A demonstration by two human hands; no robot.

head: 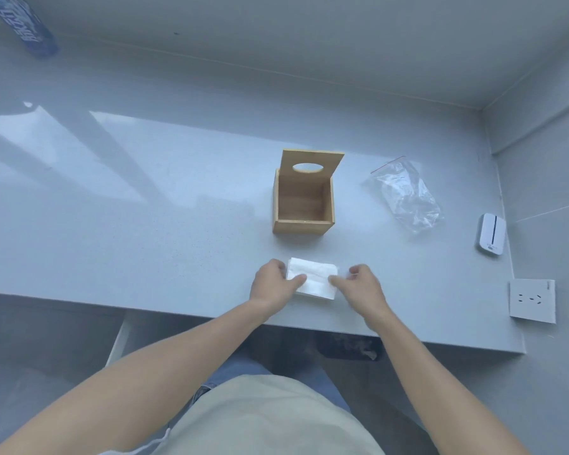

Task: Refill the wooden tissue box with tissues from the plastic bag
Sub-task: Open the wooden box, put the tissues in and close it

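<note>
A white stack of tissues [314, 278] lies on the grey counter near its front edge. My left hand [271, 284] grips the stack's left side, thumb on top. My right hand [358, 285] pinches its right side. Behind the stack stands the wooden tissue box [304, 205], open on top and empty inside. Its lid [312, 165], with an oval hole, stands upright at the back of the box. The clear plastic bag [404, 195] lies crumpled to the right of the box and looks empty.
A small white device [490, 235] lies at the counter's right edge by the wall. A white wall socket [532, 300] sits below it. A blue printed bottle [27, 26] is at the far left back. The counter's front edge [342, 333] runs just under my wrists.
</note>
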